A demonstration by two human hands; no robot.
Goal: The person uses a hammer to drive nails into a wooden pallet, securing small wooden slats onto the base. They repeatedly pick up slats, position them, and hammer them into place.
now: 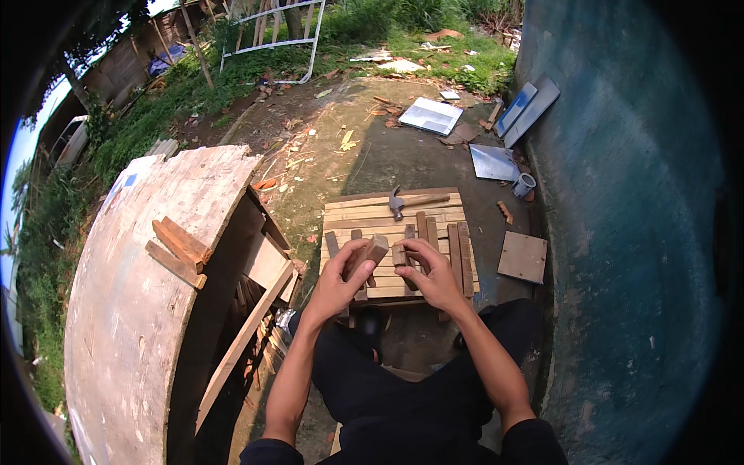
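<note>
My left hand (341, 280) is closed round a short wooden block (377, 246), its cut end tilted up and toward the right. Close by on the right, my right hand (431, 273) pinches a smaller wooden block (399, 255) between thumb and fingers. A narrow gap parts the two blocks. Both hands are over a low slatted wooden table (341, 212) in front of my knees. Across its far side lies a hammer (418, 201) with a wooden handle. Several dark wooden strips (460, 252) lie on the slats, some partly covered by my hands.
On my left stands a large worn wooden board table (147, 310) with wood offcuts (180, 252) on it. A long plank (244, 349) leans beneath its edge. To the right are a square board (522, 257), a can (524, 184) and a teal wall (635, 248).
</note>
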